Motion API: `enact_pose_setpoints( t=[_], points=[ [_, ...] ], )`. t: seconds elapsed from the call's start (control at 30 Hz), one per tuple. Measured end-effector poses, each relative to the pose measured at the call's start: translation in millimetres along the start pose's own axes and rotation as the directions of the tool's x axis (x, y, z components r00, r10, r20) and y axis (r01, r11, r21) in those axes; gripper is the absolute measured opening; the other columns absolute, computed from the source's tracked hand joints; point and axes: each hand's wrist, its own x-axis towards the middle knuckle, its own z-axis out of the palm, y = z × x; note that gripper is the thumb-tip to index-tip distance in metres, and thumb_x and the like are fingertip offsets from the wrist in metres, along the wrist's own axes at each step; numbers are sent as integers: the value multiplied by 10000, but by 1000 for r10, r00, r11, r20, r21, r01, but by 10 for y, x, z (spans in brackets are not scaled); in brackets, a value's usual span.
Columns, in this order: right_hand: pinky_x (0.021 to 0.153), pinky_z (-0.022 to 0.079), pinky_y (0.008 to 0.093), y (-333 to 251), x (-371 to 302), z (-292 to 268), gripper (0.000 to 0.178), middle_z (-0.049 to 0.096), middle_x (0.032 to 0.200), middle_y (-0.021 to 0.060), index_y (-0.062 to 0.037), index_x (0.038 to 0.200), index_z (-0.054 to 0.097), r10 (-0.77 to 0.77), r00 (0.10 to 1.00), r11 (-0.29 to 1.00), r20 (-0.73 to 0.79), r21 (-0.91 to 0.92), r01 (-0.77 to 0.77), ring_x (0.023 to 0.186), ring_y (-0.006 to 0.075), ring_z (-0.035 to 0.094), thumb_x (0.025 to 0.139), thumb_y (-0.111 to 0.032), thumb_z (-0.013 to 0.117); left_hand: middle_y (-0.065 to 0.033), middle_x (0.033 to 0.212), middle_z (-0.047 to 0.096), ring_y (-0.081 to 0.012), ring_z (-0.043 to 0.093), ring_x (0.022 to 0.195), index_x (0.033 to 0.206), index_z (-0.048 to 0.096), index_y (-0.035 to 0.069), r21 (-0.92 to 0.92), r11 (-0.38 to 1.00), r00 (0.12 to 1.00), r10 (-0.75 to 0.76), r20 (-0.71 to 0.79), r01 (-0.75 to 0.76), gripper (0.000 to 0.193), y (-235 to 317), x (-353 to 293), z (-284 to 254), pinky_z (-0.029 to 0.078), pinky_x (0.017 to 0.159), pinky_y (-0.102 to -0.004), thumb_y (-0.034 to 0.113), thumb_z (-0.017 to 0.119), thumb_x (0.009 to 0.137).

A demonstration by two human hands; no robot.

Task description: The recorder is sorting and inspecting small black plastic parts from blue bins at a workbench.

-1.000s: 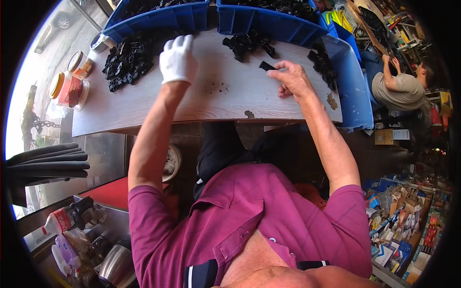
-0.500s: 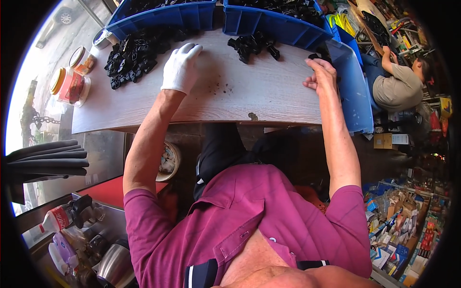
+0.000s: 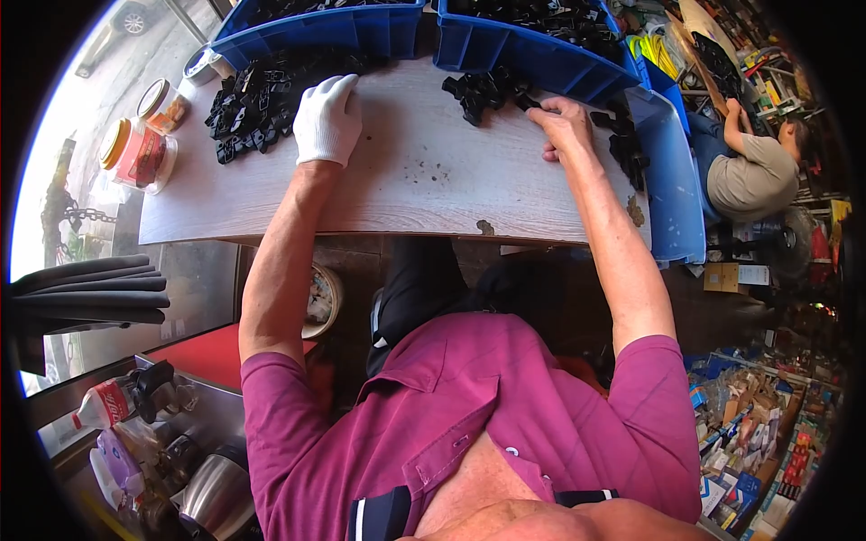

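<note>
My left hand (image 3: 327,122), in a white knit glove, rests over the right side of a large heap of small black plastic parts (image 3: 253,108). Its fingers are drawn together, and whatever they may hold is hidden. At a smaller heap of black parts (image 3: 475,95), my bare right hand (image 3: 565,128) reaches in from the right. Thumb and forefinger close on a black plastic part (image 3: 525,102) at that heap's right edge. More black parts (image 3: 626,149) lie at the table's right side, just past the right hand.
Two blue bins (image 3: 316,38) (image 3: 532,56) of black parts line the table's far edge. A translucent blue tub (image 3: 678,194) stands at the right edge. Jars (image 3: 135,155) and a tape roll (image 3: 200,65) are at left. A person (image 3: 753,176) sits at far right.
My right hand has moved left from the table's right side to the smaller heap, uncovering the black parts there. The gloved left hand has shifted slightly left, its fingers drawn in more.
</note>
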Motion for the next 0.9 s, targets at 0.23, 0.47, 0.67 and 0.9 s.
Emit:
enact_pose_setpoints(
  t=[0.23,0.47,0.67,0.9],
  points=[
    [490,555,288,4,16,-82,393,658,795,59,-86,1181,720,145,986,989,82,25,-147,538,133,599,868,-310,797,-91,1060,749,-331,685,975,1072,771,130,-16,995,992,97,75,-96,220,-2,-16,-34,570,877,-416,79,668,884],
    [471,566,284,-18,-276,-205,436,552,640,-11,-72,1195,691,157,973,974,171,133,-181,484,92,569,857,-310,828,-128,1235,701,-359,687,1064,1206,724,114,-265,962,986,107,129,-70,366,273,-161,-212,566,918,-428,-22,590,894],
    [480,561,271,17,-303,-169,613,709,929,139,-32,1328,646,63,980,996,191,56,-75,545,133,608,794,-246,859,-150,1152,723,-366,693,1002,1214,708,86,-94,992,986,102,129,-90,355,55,-255,-310,550,912,-444,74,681,860],
    [383,475,260,34,-276,-98,427,645,753,44,-68,1195,679,17,984,999,180,-38,-10,460,94,534,830,-223,838,-137,1018,751,-358,696,934,1114,732,79,-100,988,974,135,180,-118,243,300,-257,-318,554,842,-450,89,669,880]
  ],
)
